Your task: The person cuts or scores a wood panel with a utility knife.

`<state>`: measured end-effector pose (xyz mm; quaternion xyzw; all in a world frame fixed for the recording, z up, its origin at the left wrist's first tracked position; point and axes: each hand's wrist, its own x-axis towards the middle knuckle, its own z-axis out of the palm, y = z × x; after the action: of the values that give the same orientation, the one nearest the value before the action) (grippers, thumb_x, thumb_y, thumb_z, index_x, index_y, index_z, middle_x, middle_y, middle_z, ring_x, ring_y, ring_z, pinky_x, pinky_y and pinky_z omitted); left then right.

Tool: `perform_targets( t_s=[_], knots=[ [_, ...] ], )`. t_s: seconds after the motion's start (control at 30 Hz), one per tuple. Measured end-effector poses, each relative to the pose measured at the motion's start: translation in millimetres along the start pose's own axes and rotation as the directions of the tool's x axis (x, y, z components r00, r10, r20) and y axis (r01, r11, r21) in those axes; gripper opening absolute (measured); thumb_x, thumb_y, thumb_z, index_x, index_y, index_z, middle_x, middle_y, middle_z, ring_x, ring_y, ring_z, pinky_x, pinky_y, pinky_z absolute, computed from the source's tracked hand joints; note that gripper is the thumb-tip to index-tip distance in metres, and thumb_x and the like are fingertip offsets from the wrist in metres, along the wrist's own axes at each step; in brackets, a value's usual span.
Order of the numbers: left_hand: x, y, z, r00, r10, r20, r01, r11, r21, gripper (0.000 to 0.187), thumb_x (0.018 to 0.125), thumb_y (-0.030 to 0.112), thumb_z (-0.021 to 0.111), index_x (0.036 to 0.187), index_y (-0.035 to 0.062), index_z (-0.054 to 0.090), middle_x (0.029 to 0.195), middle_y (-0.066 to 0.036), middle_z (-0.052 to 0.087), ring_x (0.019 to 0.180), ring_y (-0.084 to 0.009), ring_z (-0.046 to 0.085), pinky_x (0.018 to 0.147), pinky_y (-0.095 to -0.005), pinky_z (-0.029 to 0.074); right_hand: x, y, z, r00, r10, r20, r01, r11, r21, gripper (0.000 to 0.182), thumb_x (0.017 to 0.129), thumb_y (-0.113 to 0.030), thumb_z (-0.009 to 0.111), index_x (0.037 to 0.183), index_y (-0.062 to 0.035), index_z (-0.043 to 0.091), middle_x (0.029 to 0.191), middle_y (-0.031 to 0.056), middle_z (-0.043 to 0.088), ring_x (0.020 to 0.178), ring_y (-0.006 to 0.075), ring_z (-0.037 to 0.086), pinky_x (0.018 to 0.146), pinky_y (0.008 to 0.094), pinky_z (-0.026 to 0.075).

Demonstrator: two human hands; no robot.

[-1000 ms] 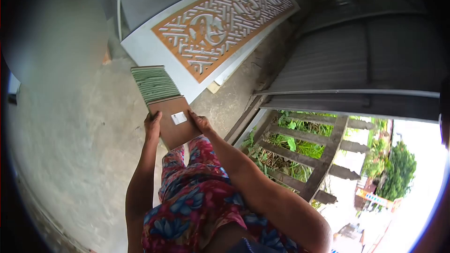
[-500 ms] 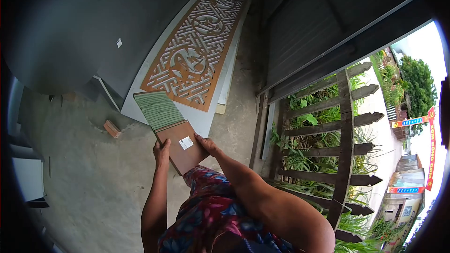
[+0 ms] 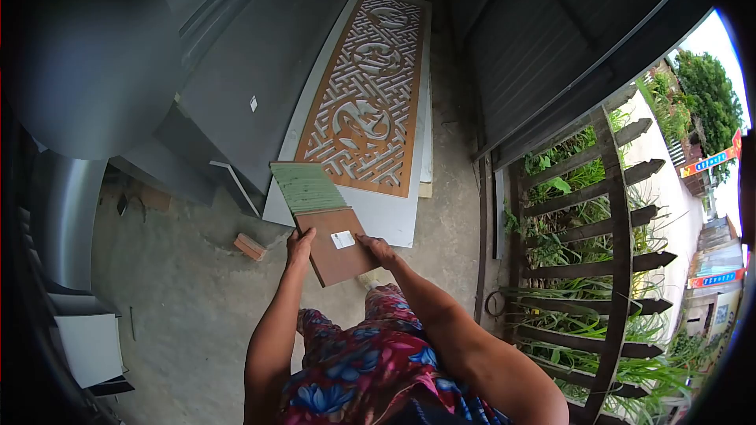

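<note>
My left hand (image 3: 299,247) grips the left edge of a flat brown panel (image 3: 335,256), its thumb lying on the face. The right edge is held by my right hand (image 3: 377,250), with the thumb on top near a white label (image 3: 342,239). A green ribbed piece (image 3: 303,187) extends from the panel's far end, angled away to the left. It overlaps the lower part of a large carved fretwork panel (image 3: 405,149) in this view. The fingers under the brown panel are hidden.
The fretwork lies on a pale board (image 3: 398,224). A dark grey sheet (image 3: 260,71) stands left of it. A brick (image 3: 250,247) sits on the concrete floor (image 3: 197,307). To the right are a wooden picket fence (image 3: 618,228) and a dark shutter-like wall (image 3: 551,39).
The view has shifted, so the fretwork, brick, fence and my hands appear further right. Both hands keep hold of the brown panel, with the green piece still at its far end.
</note>
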<state>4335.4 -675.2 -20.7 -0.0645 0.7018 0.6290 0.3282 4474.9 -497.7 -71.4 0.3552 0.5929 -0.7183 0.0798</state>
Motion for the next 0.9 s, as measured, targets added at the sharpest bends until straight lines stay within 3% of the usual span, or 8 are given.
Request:
perform_targets(
  t_s=[0.03,0.1,0.2,0.33,0.43,0.47,0.53,0.9],
  knots=[
    [9,12,-15,0.998,-0.004,0.059,0.005,1.0,-0.017,0.035,0.079,0.021,0.059,0.107,0.0014,0.052,0.101,-0.008,0.057,0.091,-0.0185,0.054,0.078,-0.0306,0.042,9,9,13,0.996,-0.092,-0.023,0.092,0.995,0.031,0.055,0.077,-0.041,0.058,0.11,0.0029,0.054,0.109,0.0117,0.056,0.096,0.0191,0.052,0.084,0.0276,0.039],
    [13,37,-35,0.987,0.016,0.161,-0.015,1.0,-0.009,0.036,0.079,0.021,0.059,0.108,0.0012,0.051,0.101,-0.008,0.056,0.093,-0.0183,0.053,0.078,-0.0309,0.042,9,-3,41,0.985,0.12,-0.122,-0.09,0.971,0.223,0.054,0.077,-0.037,0.057,0.109,0.006,0.053,0.108,0.0117,0.056,0.098,0.0173,0.05,0.085,0.027,0.037],
    [11,67,-64,0.956,0.056,0.288,-0.056,0.998,-0.008,0.035,0.08,0.021,0.058,0.108,0.001,0.051,0.099,-0.008,0.056,0.092,-0.0179,0.052,0.078,-0.0311,0.042,-33,-30,96,0.95,-0.027,-0.312,0.098,0.972,0.214,0.049,0.08,-0.034,0.053,0.114,0.0027,0.052,0.114,0.0114,0.053,0.106,0.0176,0.046,0.092,0.0262,0.03],
    [5,69,-103,0.912,0.121,0.392,-0.139,0.99,0.018,0.035,0.078,0.021,0.057,0.106,0.0009,0.051,0.098,-0.008,0.056,0.09,-0.0179,0.052,0.078,-0.0313,0.042,-71,-15,169,0.833,-0.128,-0.538,0.325,0.901,0.289,0.047,0.078,-0.031,0.057,0.108,0.0056,0.055,0.108,0.0143,0.057,0.103,0.0179,0.048,0.09,0.0267,0.033],
    [-13,64,-120,0.871,0.037,0.489,-0.074,0.996,0.057,0.036,0.077,0.022,0.058,0.106,0.0011,0.051,0.097,-0.008,0.056,0.09,-0.0175,0.052,0.079,-0.0313,0.042,-101,-3,196,0.781,-0.099,-0.617,0.343,0.893,0.29,0.044,0.078,-0.031,0.057,0.103,0.0046,0.058,0.102,0.0113,0.058,0.096,0.0156,0.05,0.085,0.0261,0.036],
    [-24,62,-126,0.844,0.014,0.536,-0.021,1.0,0.007,0.039,0.076,0.023,0.059,0.108,0.0019,0.05,0.099,-0.007,0.055,0.092,-0.0167,0.051,0.08,-0.0311,0.042,-117,2,200,0.763,-0.086,-0.641,0.351,0.888,0.298,0.041,0.077,-0.031,0.057,0.099,0.0038,0.059,0.095,0.0087,0.058,0.088,0.0137,0.05,0.079,0.025,0.037],
    [-34,33,-137,0.837,0.088,0.54,-0.12,0.992,0.025,0.039,0.076,0.021,0.058,0.109,0.0029,0.05,0.1,-0.006,0.055,0.094,-0.0157,0.05,0.08,-0.03,0.041,-141,14,222,0.713,-0.034,-0.7,0.353,0.881,0.316,0.034,0.076,-0.033,0.059,0.085,0.0001,0.061,0.075,0.0006,0.054,0.067,0.0085,0.045,0.06,0.0226,0.036],
    [-76,-22,-261,0.723,0.123,0.68,-0.172,0.985,0.005,0.033,0.076,0.021,0.057,0.102,0.0013,0.054,0.094,-0.006,0.057,0.085,-0.0147,0.052,0.074,-0.0281,0.043,-215,67,364,0.61,-0.001,-0.793,0.364,0.888,0.279,0.034,0.074,-0.032,0.06,0.084,0.0002,0.059,0.074,0.0013,0.051,0.067,0.0121,0.043,0.06,0.0252,0.034]
  ],
)
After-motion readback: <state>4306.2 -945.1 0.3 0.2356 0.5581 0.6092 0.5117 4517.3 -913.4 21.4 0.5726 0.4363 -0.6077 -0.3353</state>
